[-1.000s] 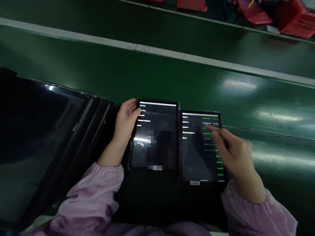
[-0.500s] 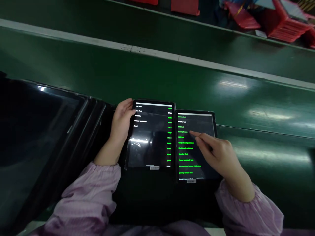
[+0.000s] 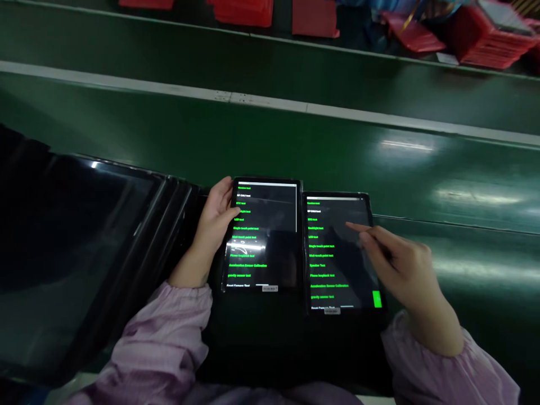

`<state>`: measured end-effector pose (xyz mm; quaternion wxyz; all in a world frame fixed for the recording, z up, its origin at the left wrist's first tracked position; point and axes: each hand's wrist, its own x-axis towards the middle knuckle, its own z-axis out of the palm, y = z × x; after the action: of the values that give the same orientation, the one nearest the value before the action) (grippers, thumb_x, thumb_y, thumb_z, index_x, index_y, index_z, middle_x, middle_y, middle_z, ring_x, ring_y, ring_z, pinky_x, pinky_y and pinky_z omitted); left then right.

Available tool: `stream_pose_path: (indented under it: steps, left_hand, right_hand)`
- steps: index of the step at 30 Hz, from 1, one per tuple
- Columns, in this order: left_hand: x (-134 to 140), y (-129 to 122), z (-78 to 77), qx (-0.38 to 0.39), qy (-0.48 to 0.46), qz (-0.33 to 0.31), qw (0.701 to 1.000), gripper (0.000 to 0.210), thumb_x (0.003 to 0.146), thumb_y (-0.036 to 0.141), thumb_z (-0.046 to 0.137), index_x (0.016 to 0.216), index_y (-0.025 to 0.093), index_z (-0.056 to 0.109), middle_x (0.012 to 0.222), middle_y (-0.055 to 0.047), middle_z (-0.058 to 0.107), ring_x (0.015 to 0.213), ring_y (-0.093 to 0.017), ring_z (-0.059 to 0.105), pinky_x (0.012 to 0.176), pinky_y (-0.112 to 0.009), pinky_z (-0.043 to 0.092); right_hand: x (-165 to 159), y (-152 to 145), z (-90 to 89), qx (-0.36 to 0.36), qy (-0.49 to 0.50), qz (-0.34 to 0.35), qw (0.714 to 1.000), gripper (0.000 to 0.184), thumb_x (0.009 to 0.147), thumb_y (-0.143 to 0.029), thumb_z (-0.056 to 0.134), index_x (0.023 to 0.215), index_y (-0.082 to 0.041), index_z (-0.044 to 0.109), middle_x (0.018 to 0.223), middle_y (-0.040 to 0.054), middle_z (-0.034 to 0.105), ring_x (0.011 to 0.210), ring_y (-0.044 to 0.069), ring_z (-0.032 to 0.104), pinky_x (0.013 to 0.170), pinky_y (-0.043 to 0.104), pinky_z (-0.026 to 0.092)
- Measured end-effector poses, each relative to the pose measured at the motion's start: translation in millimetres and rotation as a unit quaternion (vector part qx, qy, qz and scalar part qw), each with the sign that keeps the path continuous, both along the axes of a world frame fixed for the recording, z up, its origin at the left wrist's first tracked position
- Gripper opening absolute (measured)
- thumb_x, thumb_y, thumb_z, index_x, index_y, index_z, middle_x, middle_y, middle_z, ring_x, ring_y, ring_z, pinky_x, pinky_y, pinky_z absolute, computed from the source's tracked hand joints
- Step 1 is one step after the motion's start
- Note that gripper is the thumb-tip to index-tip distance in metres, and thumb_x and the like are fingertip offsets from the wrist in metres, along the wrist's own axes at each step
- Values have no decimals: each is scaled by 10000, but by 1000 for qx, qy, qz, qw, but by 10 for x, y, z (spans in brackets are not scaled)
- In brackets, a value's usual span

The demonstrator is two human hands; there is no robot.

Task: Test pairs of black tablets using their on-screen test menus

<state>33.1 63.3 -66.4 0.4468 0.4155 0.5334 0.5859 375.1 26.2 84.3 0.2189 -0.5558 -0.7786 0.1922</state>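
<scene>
Two tablets with lit dark screens lie side by side in front of me. My left hand (image 3: 216, 222) grips the left edge of the left tablet (image 3: 265, 239), its thumb resting on the front. Green and white lines of a test list fill that screen. The right tablet (image 3: 340, 253) shows a similar list, with a green block in its lower right corner. Over its upper middle, my right hand (image 3: 399, 264) points with the index finger stretched out and holds nothing. Whether that fingertip touches the glass, I cannot tell.
At my left several dark flat-screen panels (image 3: 80, 247) lean or overlap on the green bench (image 3: 189, 132). A pale strip (image 3: 270, 102) runs across the bench. Along the far shelf are red pouches (image 3: 315, 18) and a red stack (image 3: 491, 42).
The left tablet's screen has gone from a short menu sliding aside to the full list. My right hand has moved right across the right tablet, where a green corner block now shows.
</scene>
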Motion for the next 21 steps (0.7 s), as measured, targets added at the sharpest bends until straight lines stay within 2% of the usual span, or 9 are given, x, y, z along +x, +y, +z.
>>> stream_pose_path:
  steps: [3, 6, 8, 11, 14, 17, 19, 21]
  left_hand:
    - [48, -142, 95, -32, -29, 21, 999, 609, 719, 282, 807, 1316, 257, 688, 1486, -128, 690, 1561, -369, 486, 1329, -564, 347]
    - [143, -368, 202, -69, -41, 59, 995, 486, 817, 367, 787, 1286, 256, 724, 1474, -116, 703, 1544, -357, 512, 1326, -548, 358]
    - [215, -496, 254, -78, -42, 80, 993, 445, 867, 432, 769, 1276, 260, 740, 1452, -104, 718, 1525, -350, 533, 1319, -530, 375]
    - [335, -602, 300, -70, -41, 90, 993, 432, 903, 509, 731, 1263, 270, 750, 1423, -84, 734, 1514, -340, 541, 1304, -509, 406]
    - [542, -680, 312, -65, -52, 89, 993, 446, 930, 559, 681, 1282, 289, 732, 1479, -71, 705, 1554, -331, 495, 1310, -510, 404]
    - [936, -816, 284, -68, -69, 58, 994, 543, 964, 649, 599, 1380, 305, 660, 1582, -75, 630, 1612, -348, 415, 1323, -534, 389]
    - [1331, -900, 251, -62, -65, -8, 996, 629, 1004, 713, 499, 1503, 336, 552, 1675, -67, 537, 1649, -349, 348, 1338, -525, 360]
    - [1823, -911, 229, -63, -64, -108, 990, 709, 1027, 748, 428, 1626, 371, 389, 1784, -57, 378, 1684, -324, 263, 1367, -478, 287]
  right_hand:
    - [162, -61, -57, -8, 37, -104, 994, 354, 1050, -467, 549, 893, -225, 754, 649, 13, 728, 397, 109, 492, 422, 234, 397]
    - [361, -191, -319, -5, 80, -235, 969, 430, 1005, -643, 571, 1012, -236, 712, 986, 111, 829, 663, 204, 721, 537, 295, 545]
    - [465, -307, -535, -30, 107, -267, 957, 543, 968, -753, 567, 1121, -248, 693, 1163, 140, 816, 874, 254, 777, 676, 355, 622]
    - [580, -474, -737, -100, 181, -255, 945, 598, 973, -781, 562, 1263, -273, 688, 1226, 125, 805, 1070, 271, 788, 856, 390, 657]
    - [743, -602, -725, -141, 238, -268, 923, 561, 965, -751, 618, 1264, -284, 706, 1214, 123, 815, 1136, 296, 789, 886, 399, 671]
    - [1064, -743, -606, -119, 229, -320, 912, 477, 958, -691, 676, 1233, -306, 729, 1187, 116, 825, 1085, 322, 802, 795, 409, 678]
    - [1385, -840, -522, -98, 198, -365, 905, 372, 967, -598, 718, 1221, -327, 742, 1140, 123, 829, 993, 320, 810, 680, 380, 652]
    - [1771, -891, -439, -64, 141, -398, 904, 277, 970, -538, 736, 1159, -335, 754, 960, 119, 818, 765, 292, 781, 518, 350, 568]
